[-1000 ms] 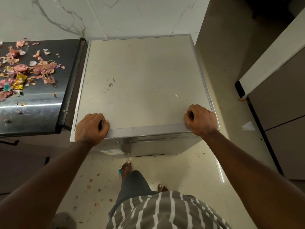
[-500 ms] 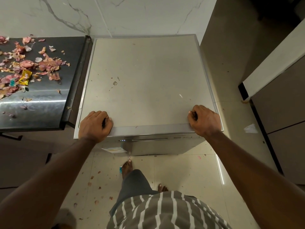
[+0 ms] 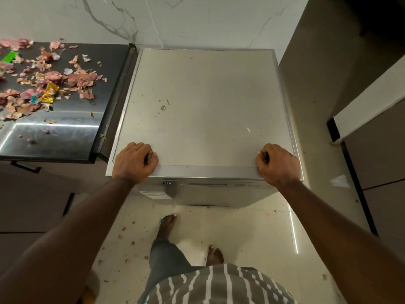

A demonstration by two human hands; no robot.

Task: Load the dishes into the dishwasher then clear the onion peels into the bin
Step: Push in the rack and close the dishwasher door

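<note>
Dishwasher: the boxy silver-grey metal dishwasher [image 3: 203, 110] stands directly under and ahead of both my hands, its door closed, so whatever it holds is hidden from me. Its flat top is dull and scuffed, with a few small specks and a dark smudge ahead of my left hand. A small lit display [image 3: 167, 183] shows on the front edge just below and between my hands; I cannot read it.

Left hand: my left hand [image 3: 134, 161] is clenched into a fist, knuckles up, resting on the near left corner of the top. It grasps nothing that I can see.

Right hand: my right hand [image 3: 277, 163] is clenched the same way on the near right corner, fingers curled under, with nothing in it.

Onion peels: the dry pink and tan onion peels [image 3: 47, 84] lie scattered well to the left of my left hand and further from me.

Countertop: the dark glossy stone countertop [image 3: 65, 132] beside the machine carries those peels, with a crumpled yellow foil wrapper [image 3: 50, 92] among them and a green scrap [image 3: 9, 56] further off.

Floor: the pale tiled floor [image 3: 252, 233] below my arms has loose peel flakes around my bare feet.
</note>
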